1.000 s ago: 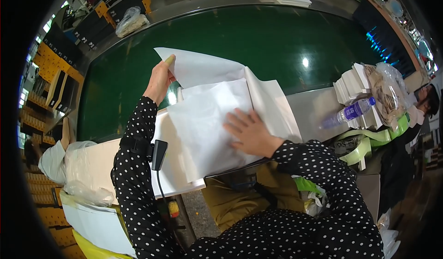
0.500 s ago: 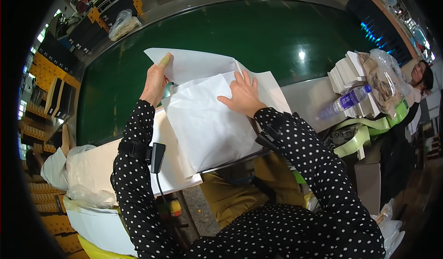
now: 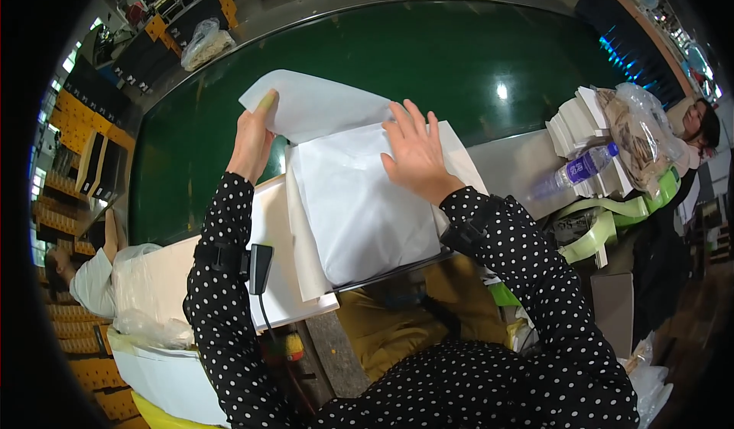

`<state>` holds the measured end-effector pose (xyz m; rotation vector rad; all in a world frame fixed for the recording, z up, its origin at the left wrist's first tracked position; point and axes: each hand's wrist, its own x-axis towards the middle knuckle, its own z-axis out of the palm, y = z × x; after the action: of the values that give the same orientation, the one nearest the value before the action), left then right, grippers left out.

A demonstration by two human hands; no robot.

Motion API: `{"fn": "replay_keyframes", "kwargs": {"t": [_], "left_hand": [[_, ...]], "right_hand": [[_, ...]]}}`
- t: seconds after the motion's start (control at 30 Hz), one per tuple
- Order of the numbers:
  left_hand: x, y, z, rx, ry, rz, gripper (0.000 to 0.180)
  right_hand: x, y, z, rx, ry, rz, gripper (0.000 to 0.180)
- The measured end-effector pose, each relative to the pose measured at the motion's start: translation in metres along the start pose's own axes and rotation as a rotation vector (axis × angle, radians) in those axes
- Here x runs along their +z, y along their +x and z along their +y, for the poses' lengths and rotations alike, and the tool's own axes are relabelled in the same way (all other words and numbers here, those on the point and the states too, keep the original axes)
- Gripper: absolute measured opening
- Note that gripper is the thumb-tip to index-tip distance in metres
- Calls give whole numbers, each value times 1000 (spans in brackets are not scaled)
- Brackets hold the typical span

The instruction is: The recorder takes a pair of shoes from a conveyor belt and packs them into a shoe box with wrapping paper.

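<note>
My left hand (image 3: pixel 255 137) pinches the left part of a white paper flap (image 3: pixel 321 106), thumb on top, and lifts it off the far side of a white paper-covered stack (image 3: pixel 367 199). The thumb has a yellowish covering on its tip. At the flap's right end, my right hand (image 3: pixel 419 154) lies with fingers spread over the paper's far right corner. The stack sits in front of me, its near edge showing a dark line. Pale board or paper (image 3: pixel 294 230) sticks out along its left side. What lies beneath the white paper is hidden.
A green conveyor-like surface (image 3: pixel 459 54) stretches beyond the stack. To the right are a bottle with a purple label (image 3: pixel 585 165), stacked white pieces (image 3: pixel 573 127) and a plastic bag (image 3: pixel 638 123). Wrapped pale boards (image 3: pixel 157 280) lie left. Another person (image 3: pixel 92 280) is at far left, one more at right.
My right hand has moved slightly right, its fingers now more spread and pointing up. The flap's left part stands higher and rounder. The stack's paper looks smoother and shifted a little right.
</note>
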<state>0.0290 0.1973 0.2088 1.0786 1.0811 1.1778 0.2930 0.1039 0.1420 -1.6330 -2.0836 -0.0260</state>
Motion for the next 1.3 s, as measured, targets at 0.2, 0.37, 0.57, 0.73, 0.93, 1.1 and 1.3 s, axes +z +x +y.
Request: {"fn": "replay_keyframes", "kwargs": {"t": [0.2, 0.37, 0.57, 0.73, 0.93, 1.1, 1.3], "left_hand": [[-3, 0, 7, -20, 118, -55, 40], [11, -9, 18, -23, 147, -181, 40], [3, 5, 18, -54, 30, -113, 40], [-5, 13, 13, -37, -49, -103, 36], [-8, -30, 24, 53, 242, -197, 29], [-3, -85, 17, 172, 668, -649, 28], [-15, -110, 3, 66, 772, -468, 37]], "right_hand": [[20, 79, 56, 253, 380, -172, 78], [14, 111, 79, 401, 681, -534, 95], [5, 112, 76, 428, 863, -551, 92], [-3, 99, 72, 407, 976, -488, 86], [-11, 69, 65, 166, 1032, -296, 63], [-8, -4, 66, -62, 595, -28, 42], [-25, -33, 64, -313, 367, -139, 33]]}}
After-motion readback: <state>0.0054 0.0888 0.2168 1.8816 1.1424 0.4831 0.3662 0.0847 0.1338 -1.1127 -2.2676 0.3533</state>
